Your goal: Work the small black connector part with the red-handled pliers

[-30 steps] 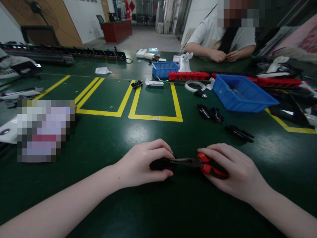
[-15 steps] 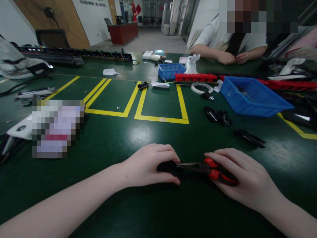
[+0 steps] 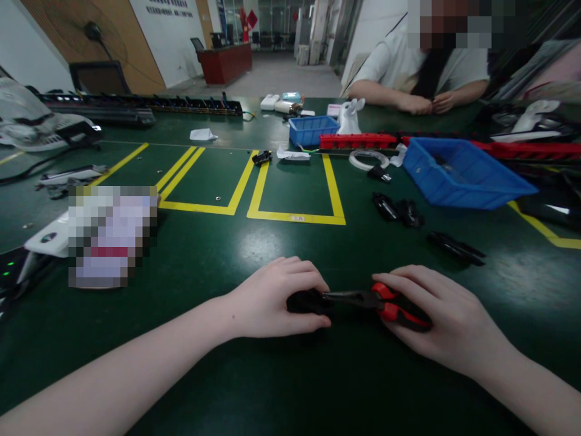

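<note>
Fingers and thumb of my left hand (image 3: 276,300) are closed around a small black part (image 3: 308,301) low over the green table (image 3: 272,387). Red-handled long-nose pliers (image 3: 384,301) are held in my right hand (image 3: 447,318), their jaws pointing left. The tips of the jaws meet the black part beside my left fingertips; the exact contact is too dark to make out. To the upper right lie a long black piece (image 3: 456,248) and a pair of black pieces (image 3: 398,210).
A large blue bin (image 3: 472,175) stands at the right, a smaller blue bin (image 3: 313,130) further back. At the left lies a phone (image 3: 115,236). Yellow tape (image 3: 295,218) marks the table. Across it sits a person (image 3: 413,104) near a red strip (image 3: 358,142).
The view has shifted slightly. Both hands keep nearly the same places, with the pliers still at the black part.
</note>
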### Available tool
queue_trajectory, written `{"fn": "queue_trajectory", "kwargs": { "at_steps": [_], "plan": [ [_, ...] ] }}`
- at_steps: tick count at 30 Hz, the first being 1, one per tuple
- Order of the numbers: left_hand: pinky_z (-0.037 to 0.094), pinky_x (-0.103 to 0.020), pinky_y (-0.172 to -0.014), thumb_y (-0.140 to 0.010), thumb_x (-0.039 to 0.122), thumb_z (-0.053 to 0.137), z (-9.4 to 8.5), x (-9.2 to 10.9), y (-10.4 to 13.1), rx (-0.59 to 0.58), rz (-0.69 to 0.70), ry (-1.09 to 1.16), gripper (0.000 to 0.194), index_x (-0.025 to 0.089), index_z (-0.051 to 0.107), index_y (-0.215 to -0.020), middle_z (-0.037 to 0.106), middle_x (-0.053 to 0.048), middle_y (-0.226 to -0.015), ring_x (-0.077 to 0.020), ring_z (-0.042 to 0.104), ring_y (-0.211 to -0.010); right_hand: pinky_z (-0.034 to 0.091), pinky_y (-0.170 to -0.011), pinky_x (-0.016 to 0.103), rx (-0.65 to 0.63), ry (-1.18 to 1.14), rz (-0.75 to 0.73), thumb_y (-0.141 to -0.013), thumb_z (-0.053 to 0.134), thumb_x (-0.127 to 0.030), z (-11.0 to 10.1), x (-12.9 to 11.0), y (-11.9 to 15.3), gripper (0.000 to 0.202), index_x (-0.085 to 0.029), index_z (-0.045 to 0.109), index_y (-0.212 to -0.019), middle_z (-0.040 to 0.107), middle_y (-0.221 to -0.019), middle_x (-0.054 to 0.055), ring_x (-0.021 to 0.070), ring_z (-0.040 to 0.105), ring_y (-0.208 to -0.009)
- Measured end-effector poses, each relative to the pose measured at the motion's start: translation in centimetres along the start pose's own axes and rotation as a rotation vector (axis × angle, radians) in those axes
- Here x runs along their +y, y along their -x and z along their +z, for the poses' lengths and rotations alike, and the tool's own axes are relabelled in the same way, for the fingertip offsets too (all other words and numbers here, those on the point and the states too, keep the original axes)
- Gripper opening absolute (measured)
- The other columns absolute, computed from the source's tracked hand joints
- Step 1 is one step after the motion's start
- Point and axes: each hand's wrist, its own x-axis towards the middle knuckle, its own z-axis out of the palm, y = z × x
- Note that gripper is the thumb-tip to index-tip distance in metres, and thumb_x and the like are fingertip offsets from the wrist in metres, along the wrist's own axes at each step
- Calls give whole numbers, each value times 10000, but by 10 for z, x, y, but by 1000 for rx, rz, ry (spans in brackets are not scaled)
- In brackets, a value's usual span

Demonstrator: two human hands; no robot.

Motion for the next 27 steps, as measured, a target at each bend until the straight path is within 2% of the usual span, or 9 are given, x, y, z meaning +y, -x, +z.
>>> {"fn": "queue_trajectory", "kwargs": {
  "at_steps": [9,11,15,17,19,21,24,27],
  "plan": [
    [409,-452,-1054,-890,263,681,3,-2,4,30,13,-127,182,219,686,-1066,650,-51,-1213,-250,556,-1187,511,-750,396,3,37,92,-789,619,-319,-2,-2,-8,427,-207,549,-1195,607,-1096,106,253,603,-929],
    [342,-484,-1136,-877,216,670,4,-1,5,45,22,-132,185,216,683,-1062,647,-46,-1246,-247,542,-1241,497,-750,401,31,54,91,-774,634,-308,-3,-4,-11,426,-211,545,-1179,607,-1086,106,261,600,-931],
    [94,-559,-1247,-867,169,648,4,-1,6,62,8,-148,190,220,690,-1046,647,-35,-1286,-251,485,-1357,494,-734,395,99,108,55,-760,670,-295,-6,-9,-14,420,-199,549,-1151,614,-1061,109,265,607,-916],
    [67,-580,-1248,-895,202,637,4,-1,7,46,3,-148,142,227,703,-1018,648,-34,-1293,-252,488,-1363,501,-713,379,155,154,30,-784,687,-317,-9,-12,-14,382,-188,566,-1123,624,-1035,108,251,611,-882],
    [102,-586,-1245,-921,224,624,4,-2,7,51,9,-153,111,227,714,-986,656,-36,-1282,-246,509,-1345,501,-680,347,211,186,17,-817,698,-352,-12,-15,-13,322,-186,592,-1072,637,-986,97,222,612,-826],
    [221,-562,-1224,-935,218,615,5,-1,8,77,23,-143,110,212,719,-970,662,-51,-1264,-243,542,-1309,492,-649,321,245,189,19,-835,701,-381,-14,-17,-13,279,-186,619,-1017,646,-923,81,201,608,-774],
    [484,-419,-1051,-945,208,610,7,0,9,101,46,-93,120,177,721,-979,665,-86,-1220,-220,634,-1159,482,-633,317,258,178,30,-837,699,-407,-16,-20,-13,280,-175,645,-985,651,-866,74,199,607,-742],
    [541,-322,-931,-957,212,602,9,1,10,118,77,-129,121,160,707,-987,669,-88,-1178,-186,664,-1075,489,-650,321,264,173,50,-849,685,-419,-18,-23,-14,296,-157,654,-984,656,-851,80,205,619,-750]
  ]
}}
